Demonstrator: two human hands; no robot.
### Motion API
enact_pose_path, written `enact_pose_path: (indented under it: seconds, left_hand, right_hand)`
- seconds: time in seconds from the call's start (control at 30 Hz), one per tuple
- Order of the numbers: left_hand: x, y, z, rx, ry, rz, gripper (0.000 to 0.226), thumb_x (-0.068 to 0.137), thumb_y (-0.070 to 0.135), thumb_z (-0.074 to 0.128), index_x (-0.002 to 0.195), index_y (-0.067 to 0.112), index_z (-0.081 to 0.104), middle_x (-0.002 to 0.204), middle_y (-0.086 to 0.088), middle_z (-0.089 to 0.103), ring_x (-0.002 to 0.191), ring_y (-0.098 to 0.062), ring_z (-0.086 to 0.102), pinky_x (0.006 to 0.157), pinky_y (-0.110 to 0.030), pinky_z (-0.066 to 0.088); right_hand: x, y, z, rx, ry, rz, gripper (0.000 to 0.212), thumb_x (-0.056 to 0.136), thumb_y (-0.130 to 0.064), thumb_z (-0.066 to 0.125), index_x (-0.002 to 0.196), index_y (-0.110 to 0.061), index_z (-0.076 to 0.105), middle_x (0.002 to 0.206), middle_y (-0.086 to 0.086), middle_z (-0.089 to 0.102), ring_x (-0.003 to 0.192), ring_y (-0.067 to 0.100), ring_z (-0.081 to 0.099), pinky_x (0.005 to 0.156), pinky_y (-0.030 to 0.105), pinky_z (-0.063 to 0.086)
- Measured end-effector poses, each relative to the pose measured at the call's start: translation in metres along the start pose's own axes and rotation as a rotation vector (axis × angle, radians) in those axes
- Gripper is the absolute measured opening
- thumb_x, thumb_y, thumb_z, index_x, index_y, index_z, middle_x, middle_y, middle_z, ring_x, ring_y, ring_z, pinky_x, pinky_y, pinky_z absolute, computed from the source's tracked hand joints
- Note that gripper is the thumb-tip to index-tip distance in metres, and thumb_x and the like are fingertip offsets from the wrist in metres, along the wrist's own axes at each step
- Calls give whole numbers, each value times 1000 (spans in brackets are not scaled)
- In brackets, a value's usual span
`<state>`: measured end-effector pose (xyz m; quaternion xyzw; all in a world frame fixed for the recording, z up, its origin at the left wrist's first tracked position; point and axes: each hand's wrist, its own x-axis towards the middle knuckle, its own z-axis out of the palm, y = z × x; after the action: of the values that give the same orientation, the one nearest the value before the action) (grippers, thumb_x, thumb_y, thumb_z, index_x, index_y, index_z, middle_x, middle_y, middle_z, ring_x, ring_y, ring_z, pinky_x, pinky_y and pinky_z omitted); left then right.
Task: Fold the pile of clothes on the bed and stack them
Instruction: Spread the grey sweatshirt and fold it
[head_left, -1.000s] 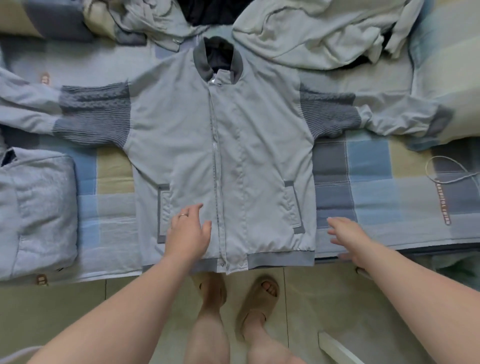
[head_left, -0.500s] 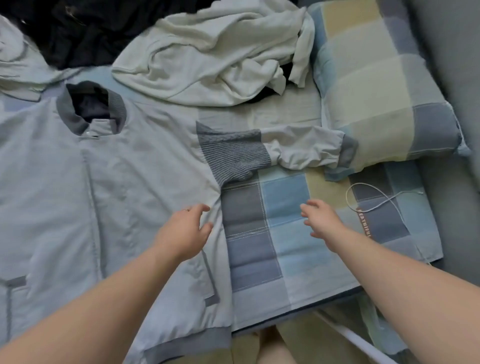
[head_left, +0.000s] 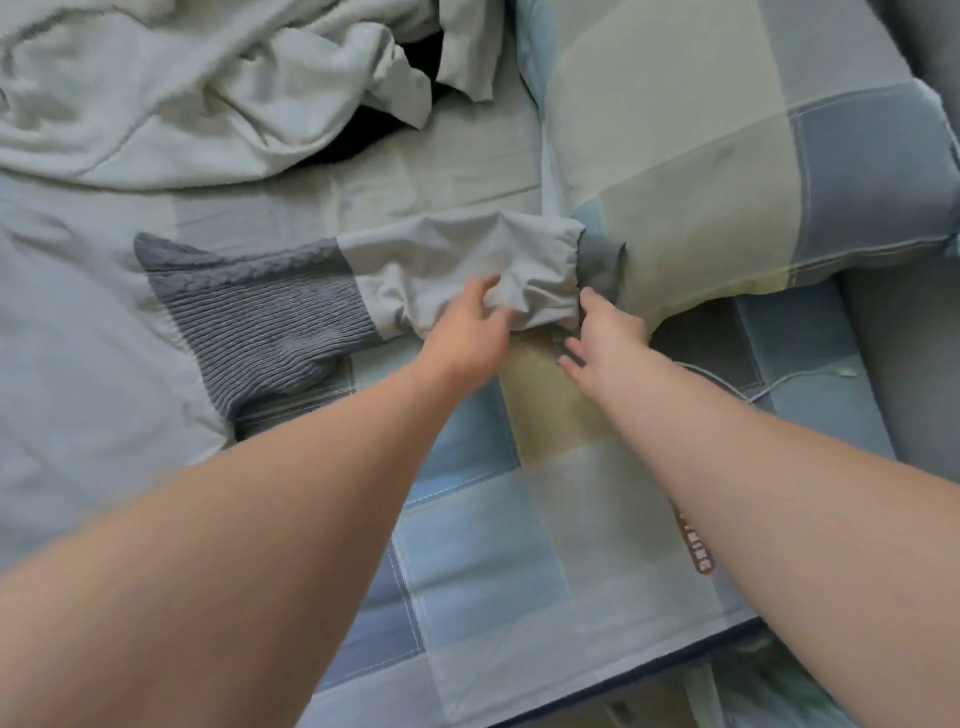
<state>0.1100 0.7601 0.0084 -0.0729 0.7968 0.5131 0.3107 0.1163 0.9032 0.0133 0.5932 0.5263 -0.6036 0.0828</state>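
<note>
Left grip (head_left: 467, 332) pinching the jacket sleeve (head_left: 457, 249); right grip (head_left: 605, 338) spread, fingertip beside the cuff (head_left: 597, 260)

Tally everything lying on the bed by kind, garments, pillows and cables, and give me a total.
Garments: 3 (grey jacket, off-white crumpled garment, black garment mostly hidden beneath it)
Pillows: 1 (checked pillow)
Cables: 1 (white cable)
Total: 5
</note>
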Motion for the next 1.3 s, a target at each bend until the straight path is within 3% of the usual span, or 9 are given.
enact_pose_path:
  seconds: [0.2,0.3,0.4,0.53,0.67,0.8,0.93,1.17,1.3]
  left_hand:
    - [13,39,8,-183,-87,-62,37,105,21,46,139,13,55,130,-4,61,122,-18,56,105,-30,43]
    - [0,48,-1,-237,-109,-76,28,105,36,47,113,18,67,108,1,67,103,-14,62,91,-26,47]
    - [-18,48,-24,-456,-84,-187,47,99,60,42,117,26,69,118,2,72,114,-18,66,107,-43,46]
    - [-53,52,-90,-807,-110,-214,80,95,76,25,131,17,65,125,-6,71,117,-24,67,111,-49,42]
    - [-108,44,-195,-853,-57,-176,83,75,81,48,130,21,65,120,1,73,106,-18,71,97,-41,52]
    - [-167,-2,-304,-677,100,-211,36,90,38,70,117,15,66,113,-7,73,94,-23,70,89,-41,57]
    - [-232,-68,-419,-638,336,-239,31,94,24,69,119,10,57,117,-13,66,106,-28,67,85,-45,61]
    - [-344,-156,-592,-420,527,-202,10,100,22,55,109,20,59,94,-6,60,93,-28,63,76,-39,60]
    - [-392,-202,-677,-172,654,-173,24,102,33,52,110,13,63,105,-12,64,100,-32,60,77,-32,44]
  right_hand:
    - [-5,-16,0,43,2,-54,16,94,-26,69,97,-14,58,93,3,65,72,16,60,68,35,53]
    - [-33,-18,-3,-230,-59,-382,16,92,-27,69,85,-14,62,87,4,66,75,17,57,71,31,48]
    - [-69,-9,2,-416,-243,-711,14,86,-25,71,82,-16,62,94,6,69,87,16,61,77,25,45]
    - [-132,-9,29,-475,-492,-835,17,90,-33,58,74,-29,63,104,-7,64,101,-1,58,85,14,39]
    - [-212,0,81,-444,-701,-803,39,88,-28,33,91,-29,72,116,-13,66,117,-4,55,98,12,37]
    - [-301,37,151,-314,-799,-650,25,94,-19,37,99,-14,61,109,15,71,101,16,68,84,22,54]
    - [-387,104,228,-423,-717,-643,18,92,-25,52,105,-18,63,110,10,70,110,26,65,97,37,51]
    - [-519,216,346,-797,-858,-712,41,106,-20,41,148,-18,46,150,-3,47,139,9,39,112,22,27]
    - [-583,272,415,-892,-1025,-667,49,108,-16,35,157,-15,27,158,-2,32,139,4,29,94,7,23]
